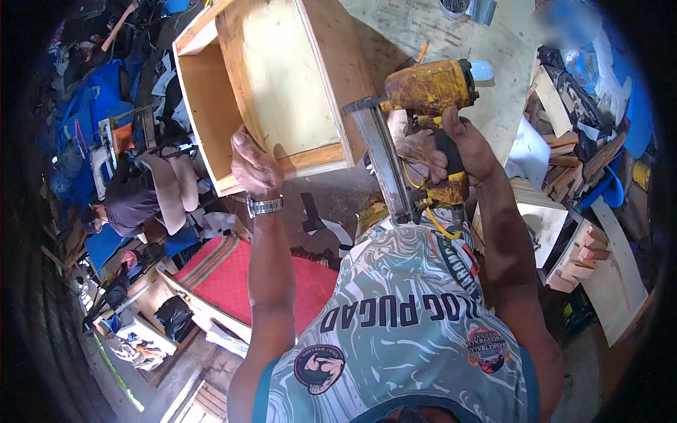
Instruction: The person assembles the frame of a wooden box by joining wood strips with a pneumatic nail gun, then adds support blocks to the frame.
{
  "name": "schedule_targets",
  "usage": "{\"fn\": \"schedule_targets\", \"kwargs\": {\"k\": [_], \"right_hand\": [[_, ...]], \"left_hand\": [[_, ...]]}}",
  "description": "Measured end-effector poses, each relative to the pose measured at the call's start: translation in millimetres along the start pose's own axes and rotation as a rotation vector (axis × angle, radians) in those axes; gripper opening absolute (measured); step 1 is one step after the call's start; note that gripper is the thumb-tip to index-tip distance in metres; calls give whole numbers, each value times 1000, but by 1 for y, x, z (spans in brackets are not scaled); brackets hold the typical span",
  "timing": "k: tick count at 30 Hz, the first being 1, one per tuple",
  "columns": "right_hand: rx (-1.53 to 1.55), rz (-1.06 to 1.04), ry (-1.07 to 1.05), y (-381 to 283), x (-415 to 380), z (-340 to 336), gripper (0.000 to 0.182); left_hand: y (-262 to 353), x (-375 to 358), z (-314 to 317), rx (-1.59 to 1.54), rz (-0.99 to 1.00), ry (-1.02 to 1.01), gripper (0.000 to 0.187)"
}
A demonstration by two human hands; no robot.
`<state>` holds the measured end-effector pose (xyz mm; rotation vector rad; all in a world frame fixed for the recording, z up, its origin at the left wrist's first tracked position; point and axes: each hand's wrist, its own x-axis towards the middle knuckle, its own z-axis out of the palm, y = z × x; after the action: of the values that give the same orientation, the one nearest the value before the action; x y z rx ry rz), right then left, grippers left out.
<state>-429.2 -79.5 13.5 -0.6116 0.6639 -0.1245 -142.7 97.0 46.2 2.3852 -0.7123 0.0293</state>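
My right hand [469, 151] is wrapped round the black grip of a worn yellow nail gun [427, 84], held in front of my chest. The gun's long metal magazine [381, 158] slants down toward my shirt, and a yellow hose runs by its lower end. A pale wooden box [289, 84] with an open compartment on its left side rests tilted at the bench's near edge. My left hand [255, 163], with a metal watch at the wrist, grips the box's near lower edge, its fingers partly inside the open compartment.
On the bench top [508, 84] are a pencil [423, 51] and a round tin [455, 7]. Scrap wood [564, 166] and stacked blocks [585, 257] lie on the right. A red mat [233, 275] and a person in a dark top [132, 204] are at left.
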Motion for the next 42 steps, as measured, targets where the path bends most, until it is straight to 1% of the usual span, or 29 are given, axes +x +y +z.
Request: {"fn": "schedule_targets", "kwargs": {"k": [1,4,7,10,13,16,19,23,26,29,32,34,35,37,38,41,42], "right_hand": [[7,-13,10,-4,0,5,65],[-18,-13,-6,-8,3,5,66],[-51,-1,-31,-8,8,2,68],[-74,-2,-21,-5,9,-1,68],[-94,-28,-34,-10,11,-1,68],[-65,-11,-39,-14,15,2,68],[-66,-7,-28,-20,19,4,69],[-32,-14,1,-15,24,1,70],[-74,-43,-14,-16,26,-3,70],[-5,5,-25,-22,33,-3,68],[-133,-14,34,-34,34,12,77],[-121,-8,49,-35,34,11,77],[-114,-4,58,-35,34,10,78],[-15,-25,-8,-32,38,4,67],[37,-33,-41,-30,40,3,64],[64,-56,-40,-38,48,7,64],[8,-44,-19,-40,49,8,65]], "left_hand": [[-4,0,0,14,7,-3,85],[-8,1,2,-23,68,-1,70],[-6,0,2,9,62,26,70],[-13,1,2,-62,15,-13,84],[-20,3,4,-124,26,-38,83],[-8,1,-1,-48,47,-40,83],[-8,1,0,-29,6,-29,83],[-12,1,1,-72,19,-32,83],[-5,1,1,-59,15,-29,83],[-4,0,0,-23,21,-15,83],[-2,0,0,32,25,2,82],[-6,0,-1,64,21,-4,83],[-6,0,-2,51,33,-3,77],[-6,0,-1,22,60,-2,67],[-9,0,0,24,68,9,67],[-17,1,2,38,86,33,66],[-15,1,1,46,84,32,66]]}}
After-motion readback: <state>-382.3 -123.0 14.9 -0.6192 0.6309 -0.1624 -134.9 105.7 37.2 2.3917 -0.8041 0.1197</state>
